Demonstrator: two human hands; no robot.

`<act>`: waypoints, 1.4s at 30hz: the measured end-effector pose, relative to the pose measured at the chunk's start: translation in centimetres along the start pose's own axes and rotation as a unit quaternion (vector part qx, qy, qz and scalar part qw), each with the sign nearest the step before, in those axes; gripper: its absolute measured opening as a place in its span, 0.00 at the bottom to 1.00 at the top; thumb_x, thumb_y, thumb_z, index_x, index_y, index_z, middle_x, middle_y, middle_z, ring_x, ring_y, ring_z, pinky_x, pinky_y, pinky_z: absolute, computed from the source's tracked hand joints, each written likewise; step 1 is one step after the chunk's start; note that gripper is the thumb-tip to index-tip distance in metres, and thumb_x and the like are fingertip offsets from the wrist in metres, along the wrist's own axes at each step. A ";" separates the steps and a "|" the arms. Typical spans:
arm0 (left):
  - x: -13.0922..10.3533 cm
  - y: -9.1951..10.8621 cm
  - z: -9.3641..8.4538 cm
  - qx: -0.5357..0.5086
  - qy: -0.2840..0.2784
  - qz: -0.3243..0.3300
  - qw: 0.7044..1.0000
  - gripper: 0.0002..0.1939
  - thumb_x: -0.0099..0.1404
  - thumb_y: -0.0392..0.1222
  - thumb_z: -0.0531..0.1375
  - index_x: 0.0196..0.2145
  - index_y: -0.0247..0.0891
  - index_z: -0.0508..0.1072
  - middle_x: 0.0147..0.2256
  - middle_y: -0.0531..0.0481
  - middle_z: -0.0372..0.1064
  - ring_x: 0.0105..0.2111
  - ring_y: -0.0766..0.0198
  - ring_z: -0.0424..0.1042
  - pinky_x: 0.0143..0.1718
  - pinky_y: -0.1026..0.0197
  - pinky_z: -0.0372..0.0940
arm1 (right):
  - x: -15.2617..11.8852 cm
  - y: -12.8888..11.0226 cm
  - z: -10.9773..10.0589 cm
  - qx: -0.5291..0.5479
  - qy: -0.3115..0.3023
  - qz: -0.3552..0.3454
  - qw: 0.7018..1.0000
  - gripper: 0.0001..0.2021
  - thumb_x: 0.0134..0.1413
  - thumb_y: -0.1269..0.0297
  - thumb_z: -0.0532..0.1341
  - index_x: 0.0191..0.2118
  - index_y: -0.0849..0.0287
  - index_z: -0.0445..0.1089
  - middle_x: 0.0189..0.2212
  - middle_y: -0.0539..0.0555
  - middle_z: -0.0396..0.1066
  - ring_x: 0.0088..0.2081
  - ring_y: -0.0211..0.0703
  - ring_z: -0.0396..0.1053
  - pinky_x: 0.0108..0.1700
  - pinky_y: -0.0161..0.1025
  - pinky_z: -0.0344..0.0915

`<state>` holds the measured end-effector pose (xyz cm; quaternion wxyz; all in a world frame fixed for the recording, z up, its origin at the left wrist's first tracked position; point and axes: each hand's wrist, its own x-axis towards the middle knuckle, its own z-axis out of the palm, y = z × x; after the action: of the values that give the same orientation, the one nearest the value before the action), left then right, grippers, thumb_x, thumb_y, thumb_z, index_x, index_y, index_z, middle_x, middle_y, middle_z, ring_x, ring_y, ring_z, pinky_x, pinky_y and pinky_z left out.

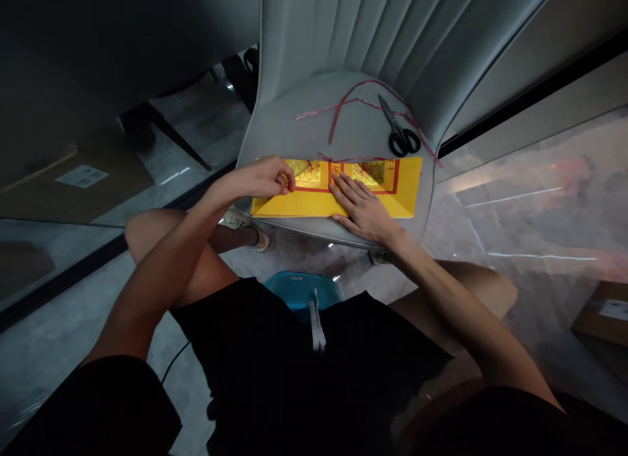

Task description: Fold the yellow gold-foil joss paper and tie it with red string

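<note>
A long yellow paper stack with red borders and printed patterns lies across the front of the grey chair seat. My right hand rests flat on it right of the middle, fingers stretched out. At the stack's left end, my left hand touches the paper with its fingers curled; whether the paper is pinched between them is hidden. A thin pinkish-red string runs along the stack's far edge, with a knot near the middle. Behind it lie black-handled scissors with blades partly spread, and loose pinkish-red strings.
The ribbed chair back rises behind the seat. Under the seat's front edge, a blue plastic stool shows between my legs. Cardboard boxes stand on the floor at left and right.
</note>
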<state>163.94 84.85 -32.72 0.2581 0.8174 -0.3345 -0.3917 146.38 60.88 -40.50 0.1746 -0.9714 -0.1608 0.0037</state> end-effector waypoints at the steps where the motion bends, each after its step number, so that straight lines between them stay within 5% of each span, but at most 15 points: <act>1: 0.1 -0.1 0.0 -0.003 -0.004 -0.009 1.000 0.07 0.49 0.31 0.62 0.27 0.38 0.79 0.21 0.55 0.71 0.24 0.65 0.68 0.29 0.64 0.60 | 0.0 0.0 0.0 0.000 0.000 0.000 1.000 0.43 0.71 0.33 0.37 0.78 0.55 0.51 0.77 0.58 0.49 0.78 0.55 0.46 0.77 0.61 0.48; 6: 0.1 -0.1 -0.2 0.002 -0.027 -0.036 0.999 0.06 0.49 0.30 0.62 0.23 0.40 0.73 0.19 0.57 0.67 0.21 0.65 0.67 0.27 0.63 0.60 | -0.1 0.1 0.1 -0.002 0.003 -0.007 1.000 0.41 0.71 0.33 0.39 0.79 0.53 0.49 0.78 0.56 0.49 0.78 0.55 0.46 0.77 0.60 0.49; 18: -0.4 -0.5 -0.6 0.043 -0.045 0.039 0.997 0.04 0.50 0.33 0.61 0.23 0.41 0.71 0.19 0.57 0.64 0.23 0.65 0.64 0.27 0.64 0.56 | 0.1 -0.2 0.2 -0.008 -0.002 0.002 1.000 0.40 0.72 0.34 0.40 0.79 0.49 0.46 0.78 0.54 0.47 0.78 0.55 0.45 0.77 0.61 0.49; 31: -0.3 -1.2 -0.7 0.064 -0.011 -0.051 0.997 0.15 0.45 0.32 0.72 0.21 0.42 0.68 0.16 0.58 0.66 0.19 0.66 0.64 0.24 0.63 0.53 | 0.2 -0.3 0.2 0.011 0.008 0.004 1.000 0.41 0.70 0.32 0.40 0.78 0.51 0.51 0.78 0.54 0.49 0.78 0.57 0.46 0.78 0.61 0.48; 42: 0.0 -2.2 -1.3 0.112 -0.029 -0.048 0.992 0.09 0.47 0.34 0.71 0.19 0.40 0.73 0.18 0.54 0.70 0.25 0.62 0.69 0.28 0.64 0.56 | 0.3 -0.2 -0.1 0.016 -0.002 0.005 1.000 0.40 0.72 0.35 0.36 0.78 0.52 0.52 0.78 0.54 0.50 0.78 0.55 0.46 0.78 0.61 0.48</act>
<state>165.74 86.46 -33.45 0.1359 0.8447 -0.3438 -0.3870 146.58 61.14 -40.36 0.1903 -0.9692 -0.1559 0.0089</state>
